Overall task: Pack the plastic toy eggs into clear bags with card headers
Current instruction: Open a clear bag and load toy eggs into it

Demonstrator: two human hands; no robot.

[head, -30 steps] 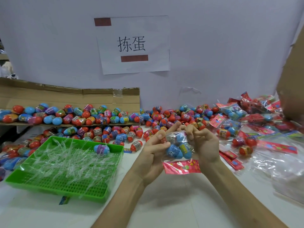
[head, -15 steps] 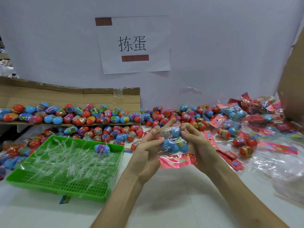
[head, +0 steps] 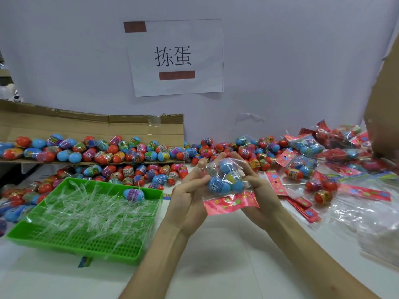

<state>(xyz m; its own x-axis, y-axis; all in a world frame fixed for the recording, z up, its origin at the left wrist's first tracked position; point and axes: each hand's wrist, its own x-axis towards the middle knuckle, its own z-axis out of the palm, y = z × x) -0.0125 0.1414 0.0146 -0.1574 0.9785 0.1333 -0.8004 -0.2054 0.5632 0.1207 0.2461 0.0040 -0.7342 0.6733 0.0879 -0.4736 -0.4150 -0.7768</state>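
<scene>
Seems to be settling the load near the centre of the frame: cradles a clear bag [head: 234, 169] of blue toy eggs [head: 217, 185] above the counter [head: 216, 244], left hand [head: 187, 197] with fingers nearly straight and pressed to the bag's left side, right hand [head: 257, 190] curled round its right side, red card header [head: 228, 202] hanging below. Calls next, most likely, for checking the closure and laying it with the packed bags [head: 306, 145] at the right edge — gently, to avoid spilling. Reads 拣蛋 on the sign [head: 174, 57] at upper centre — egg labels too small to make out.
</scene>
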